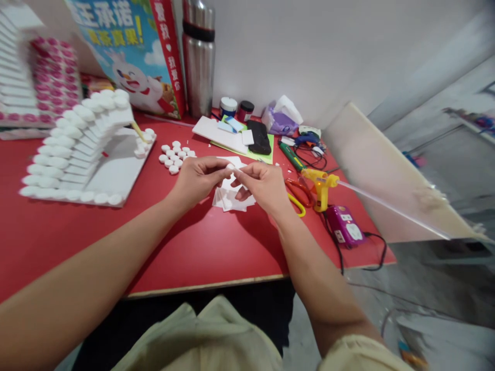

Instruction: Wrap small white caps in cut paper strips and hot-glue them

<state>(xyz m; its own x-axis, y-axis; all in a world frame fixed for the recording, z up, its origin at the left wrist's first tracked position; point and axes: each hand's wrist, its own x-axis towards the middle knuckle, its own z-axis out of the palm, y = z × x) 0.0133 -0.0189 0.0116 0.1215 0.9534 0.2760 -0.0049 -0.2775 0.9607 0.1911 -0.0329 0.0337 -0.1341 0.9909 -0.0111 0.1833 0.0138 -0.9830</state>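
Note:
My left hand (201, 176) and my right hand (262, 181) meet over the red table, both closed with fingertips pinched together. Between them is a small white rounded piece (230, 167), partly hidden by the fingers. Just below lie overlapping white paper sheets (232, 200). A cluster of white rounded pieces (174, 155) sits to the left of my left hand. Farther left stands a white curved staircase model (77, 141), edged with similar rounded pieces. Scissors with red and yellow handles (297, 198) lie to the right of my right hand.
A yellow glue gun (322, 186) with a long clear stick stands at the right, near a purple power adapter (346, 226) with cables. Behind are a steel flask (199, 62), a colourful bag (135, 62), small jars (228, 106) and a tissue pack (281, 118).

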